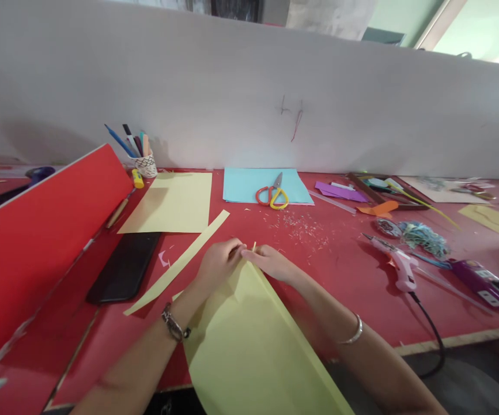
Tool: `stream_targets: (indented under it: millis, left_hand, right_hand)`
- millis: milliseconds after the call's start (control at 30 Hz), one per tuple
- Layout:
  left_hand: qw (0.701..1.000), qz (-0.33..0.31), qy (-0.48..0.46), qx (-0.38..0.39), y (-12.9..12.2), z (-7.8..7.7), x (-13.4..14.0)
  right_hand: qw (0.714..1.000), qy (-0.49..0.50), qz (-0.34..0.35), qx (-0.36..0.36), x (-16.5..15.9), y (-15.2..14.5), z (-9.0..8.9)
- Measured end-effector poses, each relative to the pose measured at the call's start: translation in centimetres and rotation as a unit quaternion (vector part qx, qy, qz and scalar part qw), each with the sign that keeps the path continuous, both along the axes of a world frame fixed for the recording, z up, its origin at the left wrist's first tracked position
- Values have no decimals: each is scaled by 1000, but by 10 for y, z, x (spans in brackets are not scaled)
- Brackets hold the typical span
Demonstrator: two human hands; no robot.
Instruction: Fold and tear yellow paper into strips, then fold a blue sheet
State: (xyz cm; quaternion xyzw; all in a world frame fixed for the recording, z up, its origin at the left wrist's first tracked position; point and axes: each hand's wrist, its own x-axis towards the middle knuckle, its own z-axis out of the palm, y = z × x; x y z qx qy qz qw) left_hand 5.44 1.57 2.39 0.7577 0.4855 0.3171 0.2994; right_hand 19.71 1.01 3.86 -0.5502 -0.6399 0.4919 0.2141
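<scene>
A large pale yellow sheet of paper (249, 340) slants from mid-table down past the front edge, its right side showing a narrow folded strip. At its far corner my left hand (221, 262) is closed on the paper, fingertips partly hidden. My right hand (271, 262) pinches the same corner, its thumb meeting the left hand. A thin yellow end of paper sticks up between the hands. Left of them lies a long cut yellow paper strip (180, 262), and behind it another yellow sheet (176, 202).
Scissors (275, 193) rest on blue paper (241, 181) at the back. A pink glue gun (394, 262) with its cord lies right. A black phone (124, 268), a red board (50, 248) and a pen cup (146, 164) stand left. Paper scraps (305, 230) litter the middle.
</scene>
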Motion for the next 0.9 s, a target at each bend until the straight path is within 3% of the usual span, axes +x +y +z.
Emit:
stream_targets:
  millis: [167, 433, 900]
  left_hand:
    - [1000, 5, 1, 27, 2, 3, -4]
    - [999, 15, -16, 31, 4, 5, -7]
    - [998, 48, -13, 33, 10, 2, -14]
  right_hand:
    - [997, 33, -33, -68, 2, 2, 2]
    - [990, 93, -39, -101, 4, 2, 3]
    - [989, 119, 12, -90, 12, 8, -2]
